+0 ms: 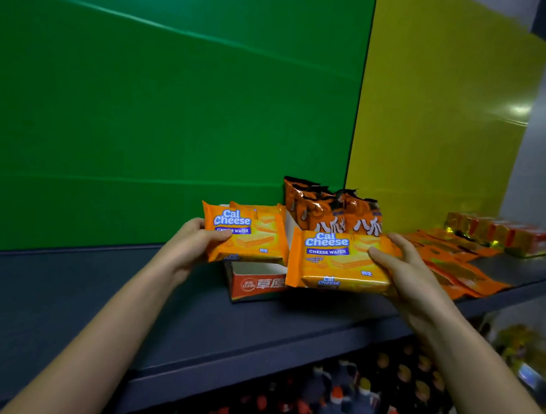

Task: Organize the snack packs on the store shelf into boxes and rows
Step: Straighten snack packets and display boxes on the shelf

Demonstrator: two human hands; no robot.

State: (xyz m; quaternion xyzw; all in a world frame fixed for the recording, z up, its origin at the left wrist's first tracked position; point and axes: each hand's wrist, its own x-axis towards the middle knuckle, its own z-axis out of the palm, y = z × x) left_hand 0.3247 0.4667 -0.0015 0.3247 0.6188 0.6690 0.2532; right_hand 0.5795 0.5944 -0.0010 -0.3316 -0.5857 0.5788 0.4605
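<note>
Snack packs are the business on this shelf (131, 310), and two of them are off it. The left hand (196, 243) grips one orange wafer pack (247, 234) by its left edge, thumb curled over the front, holding it above the open red and white box (257, 282) that sits on the shelf. The top edge of another orange pack shows just behind it. The right hand (402, 269) grips a second wafer pack (338, 262) by its right edge, thumb on the front. This pack hangs lower and nearer the shelf's front edge, covering the right part of the box. The two packs nearly meet at their inner edges.

Behind them a cluster of orange and black bags (329, 210) stands upright, close against the seam between the green panel (175, 105) and the yellow panel (446, 121). To the right, flat orange packs (453, 266) lie overlapping on the shelf, reaching towards its front edge, with gold and red boxes (500, 233) further along. Left of the box, the shelf runs open back to the green panel. Bottles (349, 400) fill the level below.
</note>
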